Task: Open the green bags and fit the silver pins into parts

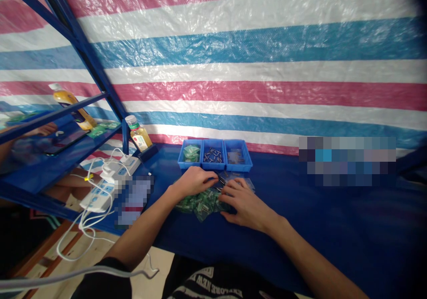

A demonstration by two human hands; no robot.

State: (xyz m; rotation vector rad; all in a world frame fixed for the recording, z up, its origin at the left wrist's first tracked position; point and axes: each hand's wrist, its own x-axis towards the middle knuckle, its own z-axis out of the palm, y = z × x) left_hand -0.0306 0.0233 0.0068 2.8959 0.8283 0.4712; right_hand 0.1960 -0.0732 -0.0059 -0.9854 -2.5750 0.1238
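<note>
My left hand [196, 181] reaches over a pile of small green plastic packets [202, 205]. Its thumb and fingers are pressed together near some dark, thin metal pieces [220, 180]; anything pinched there is too small to make out. On the right edge of the pile rests my right hand [242, 203], its fingers bent but apart, with no held thing visible. Clear plastic bags [247, 182] lie just behind it. Three joined blue bins stand beyond: the left bin [180, 163] has green packets, the middle bin [212, 166] metal pins, the right bin [247, 165] clear bags.
A white power strip [96, 197] with tangled cables lies left, beside a blurred-out phone [136, 199]. A juice bottle [140, 134] stands near the blue frame post [125, 132]. Another person's hand [46, 129] shows beyond the frame. Striped sheeting [250, 72] hangs behind the blue table [316, 228].
</note>
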